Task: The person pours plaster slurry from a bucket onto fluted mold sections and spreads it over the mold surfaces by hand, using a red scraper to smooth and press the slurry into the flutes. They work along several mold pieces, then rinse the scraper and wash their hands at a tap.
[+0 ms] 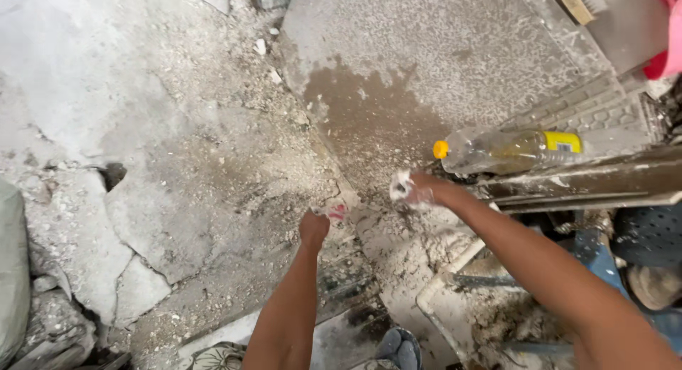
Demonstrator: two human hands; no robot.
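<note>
Hands: left hand (313,229) was balled into a fist low over the rubble, holding nothing I could see; right hand (419,190) was curled round a small whitish lump (402,187), some rag or wad of wet plaster, couldn't tell which.
Concrete floor (142,128): biggest thing in shot, cracked into slabs and covered in grey dust and crumbs, with a hole broken through near the left side.
Grey slab (440,36): flat panel lying at an angle, speckled with dust, and it had a dark wet patch (369,121) spreading toward its lower edge, just above the right hand, so probably wetted for wiping.
Dusty beam (590,182): long plank or metal bar running off to the right, caked in plaster.
Plastic bottle (508,151): clear with a yellow cap and yellow label, lay on its side beside the beam, cap pointing toward the right hand, handy for a grab.
Pink bit (338,212): tiny scrap on the rubble just beside the left fist, too small to identify.
</note>
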